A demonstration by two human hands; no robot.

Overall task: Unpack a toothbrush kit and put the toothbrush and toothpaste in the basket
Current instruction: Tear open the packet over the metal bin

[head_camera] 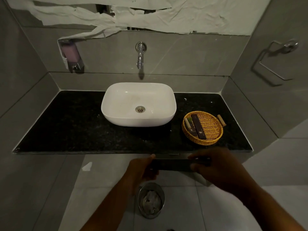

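Note:
A long dark kit box (173, 164) is held level in front of the counter's front edge, below the countertop. My left hand (141, 169) grips its left end and my right hand (216, 167) grips its right end. On the right of the black countertop stands a round wicker basket (215, 135). Inside it lie a dark box (198, 126), a second dark pack (192, 129) and a toothbrush with a pale handle (187, 123) along its left side.
A white basin (116, 100) sits mid-counter under a wall tap (140, 55). A soap dispenser (70, 54) hangs at left, a towel ring (273, 62) at right. A metal bin (150, 200) with crumpled paper stands on the floor below my hands.

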